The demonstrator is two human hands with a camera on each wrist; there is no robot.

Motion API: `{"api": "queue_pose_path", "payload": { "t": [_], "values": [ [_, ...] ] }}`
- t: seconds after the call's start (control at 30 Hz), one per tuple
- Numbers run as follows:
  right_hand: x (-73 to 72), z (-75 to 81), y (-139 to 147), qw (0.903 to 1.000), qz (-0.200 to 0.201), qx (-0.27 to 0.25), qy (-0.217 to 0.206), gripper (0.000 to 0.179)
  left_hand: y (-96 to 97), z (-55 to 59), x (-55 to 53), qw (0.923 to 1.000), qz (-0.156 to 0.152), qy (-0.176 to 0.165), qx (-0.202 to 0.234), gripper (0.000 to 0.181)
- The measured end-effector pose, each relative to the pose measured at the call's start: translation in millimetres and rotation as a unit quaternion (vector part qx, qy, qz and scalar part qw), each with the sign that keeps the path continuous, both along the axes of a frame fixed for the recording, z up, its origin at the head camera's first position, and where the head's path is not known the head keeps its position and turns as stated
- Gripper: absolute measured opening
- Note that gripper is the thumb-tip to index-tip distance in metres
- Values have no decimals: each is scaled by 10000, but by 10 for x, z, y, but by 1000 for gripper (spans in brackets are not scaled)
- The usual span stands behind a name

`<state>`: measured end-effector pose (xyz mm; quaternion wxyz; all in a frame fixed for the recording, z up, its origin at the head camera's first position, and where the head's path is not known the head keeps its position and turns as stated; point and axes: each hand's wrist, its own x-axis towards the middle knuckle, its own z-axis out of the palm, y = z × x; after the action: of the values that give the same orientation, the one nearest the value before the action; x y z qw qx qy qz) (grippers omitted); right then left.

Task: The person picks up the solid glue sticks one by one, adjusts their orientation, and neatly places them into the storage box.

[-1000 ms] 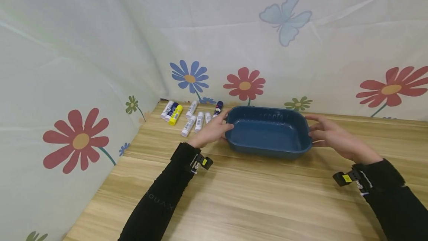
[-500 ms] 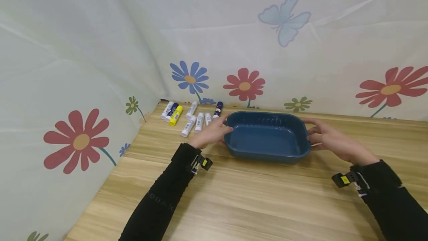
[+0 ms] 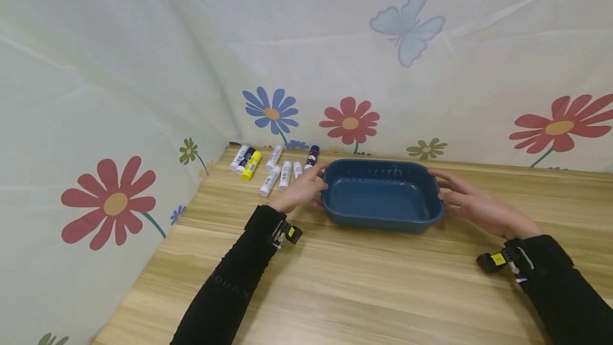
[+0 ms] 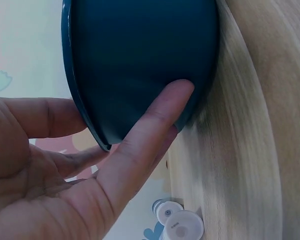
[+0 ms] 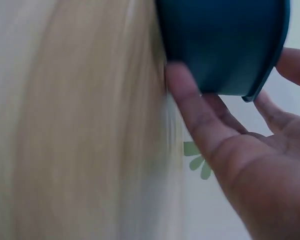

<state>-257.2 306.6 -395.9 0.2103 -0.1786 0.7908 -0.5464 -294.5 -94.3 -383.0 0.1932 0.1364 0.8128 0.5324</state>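
Wood-grain table (image 3: pixel 354 292), blue dish (image 3: pixel 383 198) between both hands (image 3: pixel 301 189) (image 3: pixel 481 207), tubes (image 3: pixel 284 174) nearby

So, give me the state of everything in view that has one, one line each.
Blue dish, upright, open side up, nothing inside.
Left hand, fingers touching one end of the dish.
Right hand, fingers touching the opposite end.
Yellow stick, lying on its side.
Dark blue sticks, lying on their sides.
White sticks, lying on their sides.
Cloth backdrop, hanging, creased.
Wrist cameras, strapped on.
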Motion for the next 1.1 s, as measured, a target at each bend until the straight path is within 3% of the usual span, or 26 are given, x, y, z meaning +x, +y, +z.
{"api": "queue_pose_path", "payload": {
  "t": [0.33,0.77,1.0,1.1],
  "values": [
    [-40,-139,-32,9929,210,-1137,-267,63,-18,-5,-11,10000,15,-80,27,58],
    [-51,-212,-40,9858,190,-1597,-481,64,13,1,-9,10000,-15,-65,47,59],
    [-49,-187,-54,9866,184,-1550,-472,64,7,7,-18,9992,357,129,-107,58],
    [-49,-176,-64,9871,198,-1527,-429,64,1,16,-12,9990,360,180,-186,58]
  ]
}}
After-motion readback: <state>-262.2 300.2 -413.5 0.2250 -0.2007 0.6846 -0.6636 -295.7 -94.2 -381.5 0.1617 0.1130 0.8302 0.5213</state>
